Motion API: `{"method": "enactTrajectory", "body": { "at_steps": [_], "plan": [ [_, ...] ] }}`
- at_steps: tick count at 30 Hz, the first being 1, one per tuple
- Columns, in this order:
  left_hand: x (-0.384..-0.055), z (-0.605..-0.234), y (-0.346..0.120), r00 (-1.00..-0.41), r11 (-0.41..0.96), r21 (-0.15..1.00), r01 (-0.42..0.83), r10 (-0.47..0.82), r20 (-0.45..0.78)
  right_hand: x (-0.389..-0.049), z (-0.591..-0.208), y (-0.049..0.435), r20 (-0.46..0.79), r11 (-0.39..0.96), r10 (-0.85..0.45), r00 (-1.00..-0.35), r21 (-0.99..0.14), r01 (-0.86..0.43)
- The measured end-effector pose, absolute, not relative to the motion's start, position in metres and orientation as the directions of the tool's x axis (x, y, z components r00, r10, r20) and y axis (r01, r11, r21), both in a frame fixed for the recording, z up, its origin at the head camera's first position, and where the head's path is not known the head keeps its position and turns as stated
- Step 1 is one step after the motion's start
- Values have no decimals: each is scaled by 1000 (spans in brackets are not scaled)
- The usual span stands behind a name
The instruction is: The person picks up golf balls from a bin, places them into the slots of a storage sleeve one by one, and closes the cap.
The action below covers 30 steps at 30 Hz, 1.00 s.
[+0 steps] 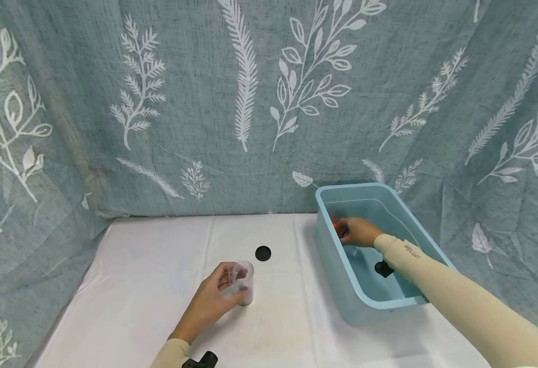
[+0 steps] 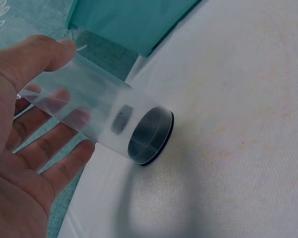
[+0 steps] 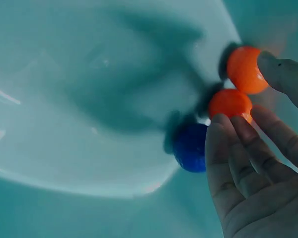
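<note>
My left hand [image 1: 211, 299] holds a clear plastic tube [image 2: 104, 101] upright on the white cloth, the thumb on one side and the fingers on the other. A black cap [image 2: 151, 136] closes its lower end, and its upper end looks uncovered in the head view. Inside the light-blue bin [image 1: 332, 283], my right hand [image 1: 360, 232] reaches down by the left wall. In the right wrist view its thumb overlaps one orange ball [image 3: 244, 69], and loosely bent fingertips lie at a second orange ball [image 3: 228, 103]. A blue ball [image 3: 189, 148] is beside them, partly behind the fingers.
A black round disc [image 1: 263, 253] lies flat on the white cloth [image 1: 158, 286] just beyond the tube. The bin's raised walls surround my right hand. A grey-blue curtain [image 1: 195, 102] with white leaf prints hangs behind and at both sides.
</note>
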<state>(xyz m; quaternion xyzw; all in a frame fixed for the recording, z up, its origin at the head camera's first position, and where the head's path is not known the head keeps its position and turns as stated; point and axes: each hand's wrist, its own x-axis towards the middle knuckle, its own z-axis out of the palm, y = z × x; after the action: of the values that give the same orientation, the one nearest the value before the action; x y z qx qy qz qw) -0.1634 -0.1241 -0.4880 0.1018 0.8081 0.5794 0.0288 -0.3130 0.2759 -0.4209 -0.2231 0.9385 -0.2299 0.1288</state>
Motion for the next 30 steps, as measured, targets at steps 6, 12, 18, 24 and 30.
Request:
{"method": "enactTrajectory", "body": {
  "at_steps": [6, 12, 18, 24, 30],
  "plan": [
    [-161, -488, -123, -977, 313, 938, 151, 193, 93, -315, -429, 274, -160, 788, -497, -853, -494, -367],
    [-162, -489, -125, -976, 314, 936, 162, 192, 104, -315, -434, 268, -225, 836, -455, -862, -442, -326],
    [-162, -490, -124, -978, 306, 942, 141, 194, 83, -309, -433, 259, -310, 872, -402, -862, -418, -257],
    [-161, -490, -124, -983, 327, 938, 116, 173, 62, -319, -439, 258, -232, 863, -390, -891, -431, -265],
    [-162, -490, -124, -983, 321, 940, 119, 171, 66, -326, -441, 256, -222, 858, -369, -903, -454, -239]
  ]
}}
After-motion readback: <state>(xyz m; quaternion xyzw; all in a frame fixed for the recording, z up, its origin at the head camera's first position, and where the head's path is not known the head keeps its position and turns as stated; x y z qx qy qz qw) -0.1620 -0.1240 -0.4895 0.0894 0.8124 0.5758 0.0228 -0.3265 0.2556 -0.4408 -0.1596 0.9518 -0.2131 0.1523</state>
